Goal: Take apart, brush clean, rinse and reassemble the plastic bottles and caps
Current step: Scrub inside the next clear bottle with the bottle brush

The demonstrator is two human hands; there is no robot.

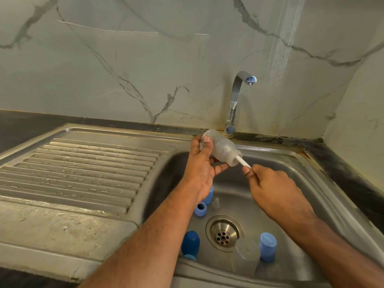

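While the left hand (200, 163) grips a translucent frosted plastic bottle (220, 147) above the stainless steel sink basin (291, 177), the bottle lies tilted, its base toward the back rim and its open mouth pointing down and to the right. The thumb lies across the bottle's base end and the fingers curl round its far side.

The right hand (270, 186) is closed round a white plastic brush handle (242, 162), pinching it near the thumb tip. The handle runs up and left into the bottle's mouth; the brush head is not discernible through the frosted wall.

On the basin floor, around the round metal drain strainer (223, 232), lie loose parts: a light blue ring-shaped cap with a dark opening (200, 208), a second light blue cap (209, 195) partly hidden behind the left wrist, a small clear nipple-shaped piece (216, 203), a dark blue domed cap (190, 243), a light blue cylindrical cap (267, 246), and a clear plastic bottle body (246, 256) touching the cylindrical cap's left side.

A chrome swan-neck tap (236, 100) stands behind the basin; no water runs from it. A ribbed steel draining board (83, 169) lies left of the basin, wet in patches.
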